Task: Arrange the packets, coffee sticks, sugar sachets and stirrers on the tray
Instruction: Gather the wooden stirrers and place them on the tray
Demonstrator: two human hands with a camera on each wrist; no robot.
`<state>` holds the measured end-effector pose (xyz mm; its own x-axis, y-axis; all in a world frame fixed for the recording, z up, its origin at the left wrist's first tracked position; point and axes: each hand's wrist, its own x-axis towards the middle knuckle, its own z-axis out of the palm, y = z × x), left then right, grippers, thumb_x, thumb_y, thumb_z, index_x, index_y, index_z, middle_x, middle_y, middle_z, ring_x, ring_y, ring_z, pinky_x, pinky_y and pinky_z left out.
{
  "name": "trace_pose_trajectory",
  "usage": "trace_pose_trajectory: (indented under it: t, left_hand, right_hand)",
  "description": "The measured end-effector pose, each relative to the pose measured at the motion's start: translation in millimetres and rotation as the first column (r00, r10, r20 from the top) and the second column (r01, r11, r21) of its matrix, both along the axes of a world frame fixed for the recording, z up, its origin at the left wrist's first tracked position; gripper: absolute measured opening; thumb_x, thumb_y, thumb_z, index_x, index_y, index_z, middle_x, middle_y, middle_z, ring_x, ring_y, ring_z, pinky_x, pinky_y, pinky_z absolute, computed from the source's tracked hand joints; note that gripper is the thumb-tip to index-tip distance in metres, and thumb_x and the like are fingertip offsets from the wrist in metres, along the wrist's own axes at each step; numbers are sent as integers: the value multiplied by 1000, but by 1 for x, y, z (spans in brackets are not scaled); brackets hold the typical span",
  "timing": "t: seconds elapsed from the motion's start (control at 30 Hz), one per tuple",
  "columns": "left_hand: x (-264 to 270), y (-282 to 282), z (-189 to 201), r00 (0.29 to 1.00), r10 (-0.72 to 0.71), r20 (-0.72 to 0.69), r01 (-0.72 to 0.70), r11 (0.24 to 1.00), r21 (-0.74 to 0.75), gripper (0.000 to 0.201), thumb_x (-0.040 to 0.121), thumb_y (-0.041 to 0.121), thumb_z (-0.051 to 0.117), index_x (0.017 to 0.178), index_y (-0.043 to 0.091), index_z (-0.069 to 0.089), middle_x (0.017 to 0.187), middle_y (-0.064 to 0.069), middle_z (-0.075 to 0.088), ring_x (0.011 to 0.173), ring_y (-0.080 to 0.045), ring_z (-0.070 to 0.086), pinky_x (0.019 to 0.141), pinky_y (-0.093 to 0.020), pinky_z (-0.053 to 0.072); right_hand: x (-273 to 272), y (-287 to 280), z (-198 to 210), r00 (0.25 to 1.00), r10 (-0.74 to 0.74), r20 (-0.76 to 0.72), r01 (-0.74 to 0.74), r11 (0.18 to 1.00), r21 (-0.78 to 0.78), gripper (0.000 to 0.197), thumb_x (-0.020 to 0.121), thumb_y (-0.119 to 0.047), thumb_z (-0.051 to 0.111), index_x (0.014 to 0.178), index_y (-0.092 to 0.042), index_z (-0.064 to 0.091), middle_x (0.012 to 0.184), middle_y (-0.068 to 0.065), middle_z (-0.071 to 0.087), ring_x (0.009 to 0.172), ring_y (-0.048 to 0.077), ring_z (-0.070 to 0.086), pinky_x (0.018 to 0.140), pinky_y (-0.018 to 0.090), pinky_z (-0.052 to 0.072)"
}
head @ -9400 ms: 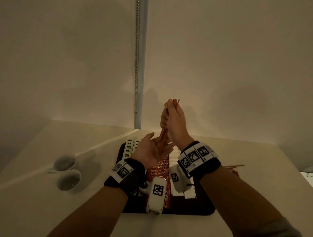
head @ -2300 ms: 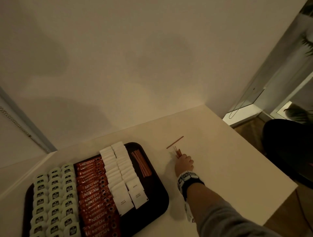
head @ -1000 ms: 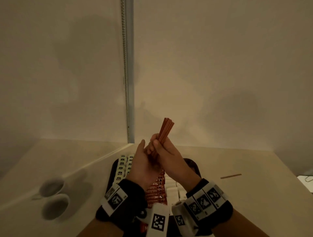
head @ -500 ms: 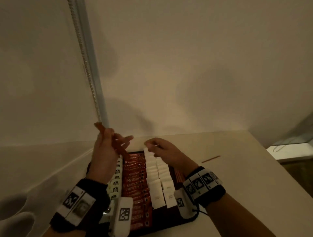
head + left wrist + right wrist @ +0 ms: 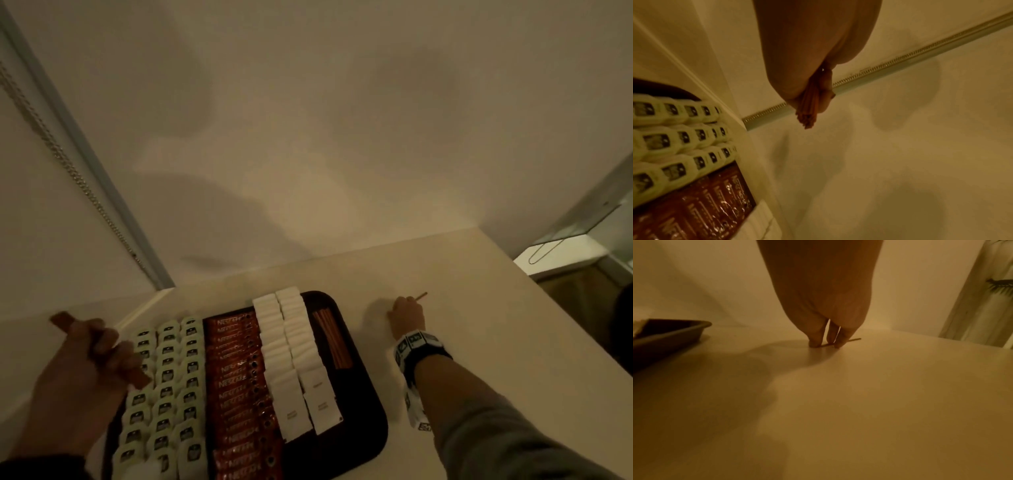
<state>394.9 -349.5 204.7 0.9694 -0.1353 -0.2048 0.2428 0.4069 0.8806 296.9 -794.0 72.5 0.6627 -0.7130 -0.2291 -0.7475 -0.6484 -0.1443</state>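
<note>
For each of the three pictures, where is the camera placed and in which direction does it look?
Head: on the head, looking down at the tray and table; both hands and forearms show.
Left wrist: along the left hand, which grips a stirrer bundle above the packets.
Right wrist: along the right hand, fingertips at a lone stirrer on the table.
Shared: the tray appears in head and right wrist views.
</note>
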Motion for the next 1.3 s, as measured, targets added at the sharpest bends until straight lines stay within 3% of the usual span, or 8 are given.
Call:
trace_pose_trajectory:
  t: [0.13, 0.43, 0.6, 0.83, 1.0, 1.13, 1.23, 1.3]
  left_hand:
    - [4, -41, 13, 987, -29, -158, 4, 988, -153, 23, 80, 43, 48, 69, 23, 50, 52, 10, 37, 39, -5, 30, 41, -14, 35]
    - [-12, -69, 25, 985, -108, -131, 84, 980, -181, 32, 99, 39, 34, 77, 20, 48, 55, 8, 43, 43, -7, 39, 45, -19, 44]
    - [-28, -66, 31, 981, -146, -124, 136, 987, -84, 26, 94, 41, 42, 81, 19, 47, 56, 5, 36, 44, -9, 35, 50, -26, 39]
    - [-66, -65, 44, 975, -220, -32, 221, 974, 46, 22, 86, 36, 56, 91, 15, 52, 56, 6, 45, 47, -7, 44, 51, -22, 38]
    - [-81, -46, 53, 988, -144, -57, 148, 987, 70, 18, 101, 24, 42, 92, 13, 53, 64, 2, 58, 57, -8, 60, 54, -23, 47]
    - [-87, -25, 61, 969, -187, -159, 177, 982, -71, 19, 101, 21, 41, 90, 12, 54, 63, -3, 51, 57, -16, 53, 55, -29, 47]
    - [-94, -15, 70, 924, -334, -186, 314, 941, -127, 20, 101, 21, 41, 85, 12, 51, 59, -1, 44, 51, -16, 46, 54, -28, 43]
    - [-99, -11, 77, 894, -412, -175, 394, 910, -127, 24, 101, 19, 41, 82, 12, 54, 58, -1, 43, 47, -14, 43, 49, -26, 41]
  right_hand:
    - [-1, -13, 0, 990, -99, 103, 95, 995, 40, 23, 97, -5, 40, 111, 6, 54, 114, 24, 57, 105, 37, 55, 87, 40, 44]
    - [-21, -8, 15, 970, -242, -11, 237, 938, 254, 38, 86, -15, 63, 115, 5, 49, 117, 23, 57, 108, 37, 55, 84, 38, 46]
    - [8, 81, 89, 872, -94, 480, -122, 908, 400, 22, 83, -11, 65, 104, -8, 58, 104, 12, 65, 89, 26, 62, 75, 31, 49]
    - [-7, 239, 191, 650, 256, 716, -741, 423, 521, 26, 76, 1, 68, 95, -11, 54, 78, 5, 68, 69, 11, 65, 68, 23, 54]
    - [-19, 279, 195, 541, 367, 757, -810, 469, 351, 24, 72, -7, 74, 88, -14, 58, 81, 0, 68, 76, 9, 66, 73, 29, 57]
    - [-23, 287, 216, 373, 625, 686, -903, 415, 112, 77, 60, -34, 86, 126, -25, 45, 127, -5, 45, 116, 3, 43, 97, 18, 37]
    - [-18, 289, 230, 271, 832, 483, -959, 277, 61, 130, 47, -51, 87, 147, -32, 7, 153, -9, 0, 143, 11, 0, 115, 34, 12]
    - [-15, 291, 236, 231, 893, 385, -973, 223, 68, 140, 44, -49, 89, 149, -28, 0, 155, -5, -10, 144, 16, -6, 117, 37, 12]
